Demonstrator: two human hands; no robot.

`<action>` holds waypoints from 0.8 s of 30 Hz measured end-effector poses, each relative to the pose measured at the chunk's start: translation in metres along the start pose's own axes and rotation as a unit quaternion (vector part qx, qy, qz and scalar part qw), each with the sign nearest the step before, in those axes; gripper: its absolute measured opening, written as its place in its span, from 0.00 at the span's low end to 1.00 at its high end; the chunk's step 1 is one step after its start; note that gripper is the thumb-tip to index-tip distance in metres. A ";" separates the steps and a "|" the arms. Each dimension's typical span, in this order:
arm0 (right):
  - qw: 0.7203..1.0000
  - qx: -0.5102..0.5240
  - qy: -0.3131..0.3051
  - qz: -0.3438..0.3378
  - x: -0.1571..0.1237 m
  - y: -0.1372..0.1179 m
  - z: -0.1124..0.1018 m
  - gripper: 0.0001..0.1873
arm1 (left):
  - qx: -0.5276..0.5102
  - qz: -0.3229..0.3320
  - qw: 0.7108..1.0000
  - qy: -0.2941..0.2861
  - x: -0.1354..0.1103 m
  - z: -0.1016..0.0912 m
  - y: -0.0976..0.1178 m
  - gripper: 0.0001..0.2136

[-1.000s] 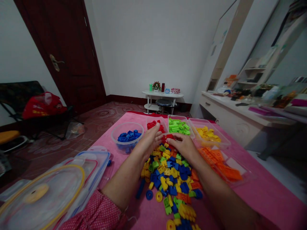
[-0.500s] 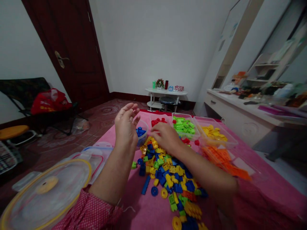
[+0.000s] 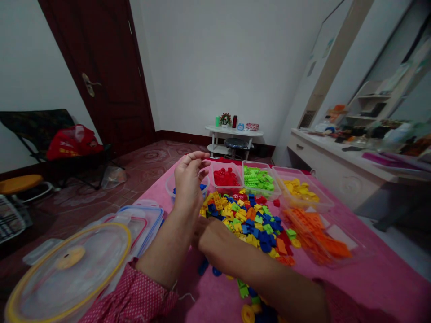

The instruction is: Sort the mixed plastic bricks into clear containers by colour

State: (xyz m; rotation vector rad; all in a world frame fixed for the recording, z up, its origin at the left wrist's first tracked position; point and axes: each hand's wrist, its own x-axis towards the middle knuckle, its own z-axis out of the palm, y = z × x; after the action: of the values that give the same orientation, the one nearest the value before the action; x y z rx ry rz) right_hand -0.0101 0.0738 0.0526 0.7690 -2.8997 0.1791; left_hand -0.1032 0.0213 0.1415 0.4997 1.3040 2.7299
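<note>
My left hand [image 3: 190,179] is raised over the round clear bowl [image 3: 171,187] of blue bricks. Its fingers are loosely bent and apart, with nothing visible in them. My right hand [image 3: 212,233] is low at the left edge of a heap of mixed toy building bricks [image 3: 249,220], behind my left forearm. Its fingertips are hidden, so whether they hold a brick does not show. Behind the heap stand clear boxes of red bricks [image 3: 226,176], green bricks [image 3: 258,178] and yellow bricks [image 3: 299,189].
A clear box of orange pieces [image 3: 313,233] lies to the right on the pink cloth [image 3: 380,237]. Stacked clear lids, one round with a yellow rim [image 3: 128,237], are at left. Beyond are a low white table [image 3: 235,131], a door and a dresser [image 3: 323,157].
My right hand has moved from beside the red brick box back toward me and left, down to the heap's edge. My left hand has shifted slightly right, fingers now pointing more to the right.
</note>
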 end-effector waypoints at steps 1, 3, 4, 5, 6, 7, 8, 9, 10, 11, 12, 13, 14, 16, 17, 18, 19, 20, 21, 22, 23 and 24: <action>1.000 -0.002 0.006 0.010 -0.007 -0.001 -0.005 0.07 | 0.006 -0.003 1.000 -0.007 0.000 0.000 -0.003 0.06; 0.998 -0.009 0.018 0.054 -0.020 -0.004 -0.014 0.07 | 0.018 -0.010 1.000 -0.023 0.000 0.000 -0.009 0.06; 0.996 -0.002 0.027 0.086 -0.026 -0.005 -0.018 0.07 | 0.024 -0.015 0.999 -0.029 0.000 0.000 -0.012 0.06; 0.992 0.008 0.036 0.119 -0.031 -0.004 -0.021 0.07 | 0.031 -0.022 0.999 -0.036 0.000 0.000 -0.015 0.06; 0.987 0.019 0.047 0.150 -0.037 -0.002 -0.024 0.07 | 0.040 -0.029 0.998 -0.042 -0.001 0.000 -0.018 0.06; 0.982 0.028 0.059 0.178 -0.041 0.001 -0.026 0.08 | 0.053 -0.040 0.997 -0.050 -0.001 0.001 -0.021 0.06; 0.976 0.037 0.071 0.202 -0.046 0.005 -0.029 0.09 | 0.069 -0.053 0.994 -0.062 -0.002 0.001 -0.023 0.06; 0.970 0.045 0.085 0.221 -0.051 0.010 -0.031 0.09 | 0.088 -0.068 0.991 -0.078 -0.002 0.001 -0.026 0.06; 0.965 0.054 0.099 0.237 -0.055 0.016 -0.035 0.10 | 0.109 -0.081 0.986 -0.099 -0.003 0.001 -0.028 0.06; 0.960 0.066 0.111 0.249 -0.060 0.022 -0.038 0.10 | 0.130 -0.090 0.980 -0.122 -0.003 0.001 -0.031 0.06; 0.954 0.079 0.125 0.261 -0.065 0.028 -0.043 0.10 | 0.151 -0.090 0.974 -0.145 -0.003 0.000 -0.034 0.07; 0.948 0.092 0.135 0.271 -0.070 0.034 -0.048 0.10 | 0.173 -0.083 0.967 -0.168 -0.002 -0.001 -0.037 0.07; 0.943 0.102 0.146 0.282 -0.075 0.039 -0.053 0.10 | 0.197 -0.069 0.960 -0.185 -0.002 -0.003 -0.039 0.08; 0.935 0.112 0.155 0.300 -0.087 0.050 -0.063 0.09 | 0.256 -0.032 0.946 -0.198 0.001 -0.007 -0.043 0.08; 0.932 0.114 0.152 0.308 -0.093 0.054 -0.068 0.09 | 0.292 -0.018 0.935 -0.198 0.002 -0.010 -0.044 0.07; 0.931 0.115 0.144 0.315 -0.098 0.058 -0.072 0.08 | 0.332 -0.012 0.923 -0.197 0.002 -0.013 -0.044 0.06; 0.931 0.116 0.130 0.320 -0.103 0.061 -0.075 0.08 | 0.370 -0.013 0.908 -0.194 0.002 -0.015 -0.043 0.04; 0.931 0.117 0.113 0.328 -0.108 0.062 -0.077 0.08 | 0.404 -0.019 0.894 -0.193 0.000 -0.017 -0.042 0.04; 0.930 0.115 0.093 0.337 -0.111 0.063 -0.079 0.09 | 0.430 -0.030 0.882 -0.192 -0.002 -0.018 -0.041 0.05; 0.929 0.110 0.073 0.346 -0.114 0.062 -0.079 0.10 | 0.446 -0.042 0.874 -0.190 -0.004 -0.019 -0.041 0.07; 0.929 0.102 0.056 0.352 -0.115 0.061 -0.079 0.12 | 0.452 -0.055 0.870 -0.188 -0.007 -0.019 -0.040 0.08; 0.929 0.091 0.043 0.356 -0.116 0.059 -0.077 0.15 | 0.452 -0.065 0.870 -0.184 -0.010 -0.019 -0.041 0.10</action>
State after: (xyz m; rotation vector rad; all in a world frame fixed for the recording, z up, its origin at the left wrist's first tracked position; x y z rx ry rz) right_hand 0.0675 0.1924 0.1053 -0.3075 -2.9556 0.5385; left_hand -0.1031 0.0308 0.0962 0.8735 2.2991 1.6290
